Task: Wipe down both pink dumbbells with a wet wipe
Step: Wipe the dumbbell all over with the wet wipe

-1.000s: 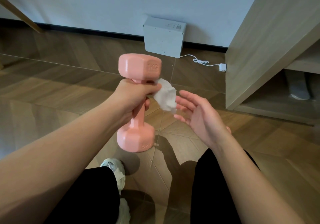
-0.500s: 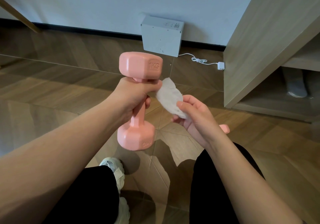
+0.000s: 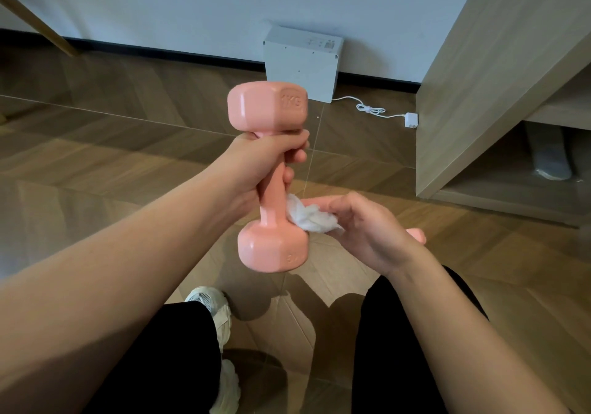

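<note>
My left hand (image 3: 256, 161) grips the upper handle of a pink dumbbell (image 3: 268, 108) marked 1KG, which stands upright in the air. My right hand (image 3: 367, 231) pinches a crumpled white wet wipe (image 3: 311, 218) and holds it against the lower handle, just above the bottom head. A second pink dumbbell (image 3: 415, 234) lies on the floor behind my right hand; only bits of it show at either side of the hand.
A wooden cabinet (image 3: 495, 77) stands at the right with a grey sock (image 3: 550, 154) in its open bottom shelf. A white box (image 3: 300, 65) leans on the wall, its white cable and plug (image 3: 411, 120) on the wood floor. My white shoes (image 3: 217, 311) are below.
My right hand took the wipe from beside my left thumb, closed on it and carried it down to the lower part of the handle. The dumbbell stayed upright in my left hand.
</note>
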Action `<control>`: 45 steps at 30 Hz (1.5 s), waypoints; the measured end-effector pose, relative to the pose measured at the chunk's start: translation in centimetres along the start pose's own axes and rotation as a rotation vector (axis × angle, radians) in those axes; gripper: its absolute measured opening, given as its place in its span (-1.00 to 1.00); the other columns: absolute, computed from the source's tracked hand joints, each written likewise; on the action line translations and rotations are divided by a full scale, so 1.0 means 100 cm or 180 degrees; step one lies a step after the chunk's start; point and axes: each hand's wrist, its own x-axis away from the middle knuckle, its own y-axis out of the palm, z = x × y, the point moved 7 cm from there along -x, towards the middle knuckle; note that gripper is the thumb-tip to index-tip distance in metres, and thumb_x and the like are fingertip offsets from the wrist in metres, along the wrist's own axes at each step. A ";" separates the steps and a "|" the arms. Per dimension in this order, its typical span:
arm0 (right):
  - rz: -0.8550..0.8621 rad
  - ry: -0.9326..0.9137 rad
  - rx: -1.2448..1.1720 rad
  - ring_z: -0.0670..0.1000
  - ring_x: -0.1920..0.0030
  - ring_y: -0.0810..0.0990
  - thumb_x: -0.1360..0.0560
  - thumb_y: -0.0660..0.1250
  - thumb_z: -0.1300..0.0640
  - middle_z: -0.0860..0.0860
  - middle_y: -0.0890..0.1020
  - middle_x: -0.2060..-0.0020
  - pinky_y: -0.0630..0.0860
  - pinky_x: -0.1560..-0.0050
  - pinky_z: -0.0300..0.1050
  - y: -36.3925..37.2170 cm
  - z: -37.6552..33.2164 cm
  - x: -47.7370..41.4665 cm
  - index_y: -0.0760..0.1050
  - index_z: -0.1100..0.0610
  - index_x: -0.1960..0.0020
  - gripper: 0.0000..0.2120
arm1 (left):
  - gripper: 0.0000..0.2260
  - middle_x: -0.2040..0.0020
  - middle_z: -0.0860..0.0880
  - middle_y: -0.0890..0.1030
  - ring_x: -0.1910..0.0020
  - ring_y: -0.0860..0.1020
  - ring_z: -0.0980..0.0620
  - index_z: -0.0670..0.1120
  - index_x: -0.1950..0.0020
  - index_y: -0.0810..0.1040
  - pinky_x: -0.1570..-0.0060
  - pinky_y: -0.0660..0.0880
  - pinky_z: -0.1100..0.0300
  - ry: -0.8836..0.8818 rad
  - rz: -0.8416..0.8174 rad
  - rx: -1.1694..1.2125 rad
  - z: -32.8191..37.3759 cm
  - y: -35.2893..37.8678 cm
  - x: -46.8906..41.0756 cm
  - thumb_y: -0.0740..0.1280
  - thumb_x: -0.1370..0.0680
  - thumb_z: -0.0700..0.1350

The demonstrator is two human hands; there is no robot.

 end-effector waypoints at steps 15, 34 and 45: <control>0.0175 0.0216 0.0995 -0.14 0.17 0.60 -0.46 0.45 0.23 0.14 0.70 0.05 0.49 0.19 -0.36 0.012 0.008 -0.006 0.64 0.20 -0.09 -0.79 | -0.81 0.54 0.03 0.42 0.58 0.39 0.08 -0.07 0.26 0.50 0.51 0.37 0.30 -0.0167 -0.0048 0.0003 -0.014 0.017 -0.003 0.46 -0.49 -0.14; 0.0896 0.0001 0.1660 -0.23 0.34 0.58 -0.39 0.49 0.06 -0.06 0.69 0.26 0.45 0.38 -0.35 -0.006 0.008 0.002 0.68 0.03 0.22 -0.95 | -0.70 0.03 -0.06 0.67 -0.05 0.63 -0.07 -0.09 -0.11 0.59 -0.28 0.47 -0.04 -0.0196 -0.0822 -0.0622 -0.013 0.007 -0.005 0.51 -0.41 -0.14; 0.0192 0.0131 0.1543 -0.20 0.23 0.65 -0.42 0.47 0.18 -0.14 0.70 0.25 0.50 0.30 -0.40 0.003 0.012 -0.018 0.68 0.00 0.17 -0.91 | -0.30 -0.18 -0.08 0.55 0.04 0.67 0.05 -0.06 -0.43 0.36 0.10 0.62 0.13 0.0422 -0.0957 -0.0653 0.024 0.010 -0.016 0.47 -0.31 -0.11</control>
